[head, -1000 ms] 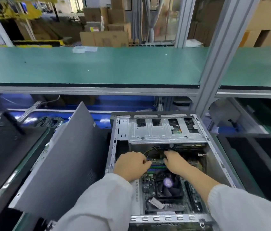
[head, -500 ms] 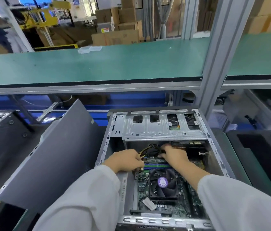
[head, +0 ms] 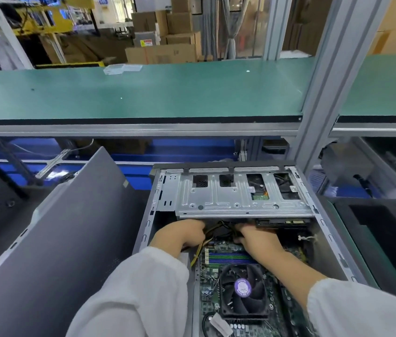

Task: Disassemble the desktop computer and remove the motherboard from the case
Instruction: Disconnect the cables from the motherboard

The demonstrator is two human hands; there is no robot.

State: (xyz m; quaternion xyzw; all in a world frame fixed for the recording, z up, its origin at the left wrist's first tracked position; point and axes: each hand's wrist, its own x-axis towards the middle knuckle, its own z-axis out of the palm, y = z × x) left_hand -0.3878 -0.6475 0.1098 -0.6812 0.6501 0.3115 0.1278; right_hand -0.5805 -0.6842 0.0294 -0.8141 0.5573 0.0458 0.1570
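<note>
While both hands, left (head: 180, 233) and right (head: 258, 235), clenched cables (head: 219, 227) at 12 o'clock of motherboard (head: 219, 271), yanking risked bent connectors.

Your open computer case (head: 323, 229) lies on its side before you, and everything here is placed from it. Inside, the green motherboard (head: 206, 283) fills its floor, with a black cooling fan (head: 243, 290) nearest you. A silver drive cage (head: 236, 198) spans the case's far end. Both your hands reach under that cage's near edge: your left hand (head: 180, 235) curls around a bundle of yellow and black cables (head: 208, 233), and your right hand (head: 258, 238) is beside it, fingertips hidden among the cables. Left of the case, its grey side panel (head: 70, 227) leans tilted. Beyond the case runs a green conveyor belt (head: 143, 93).
</note>
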